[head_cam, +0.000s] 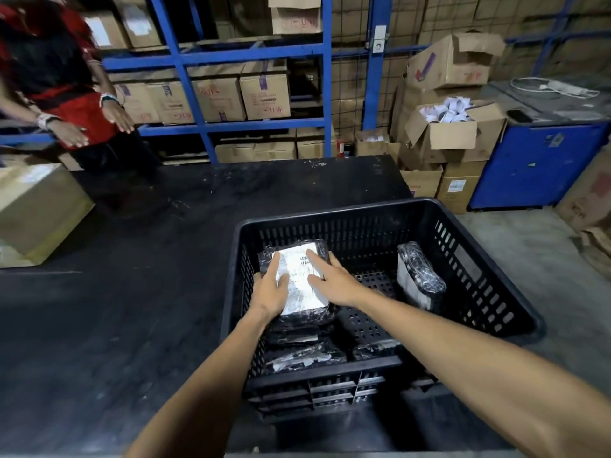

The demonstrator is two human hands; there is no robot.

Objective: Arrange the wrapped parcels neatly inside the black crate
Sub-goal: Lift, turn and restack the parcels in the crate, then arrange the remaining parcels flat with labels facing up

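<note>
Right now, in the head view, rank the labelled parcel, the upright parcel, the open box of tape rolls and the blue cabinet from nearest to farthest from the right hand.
1. Labelled parcel: under the right hand, left side of the black crate.
2. Upright parcel: against the crate's right wall.
3. Open box of tape rolls: on the stack beyond the table.
4. Blue cabinet: far right.

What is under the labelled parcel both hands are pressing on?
More black-wrapped parcels stacked beneath the labelled parcel; how many, and the crate floor under them, is hidden.
</note>
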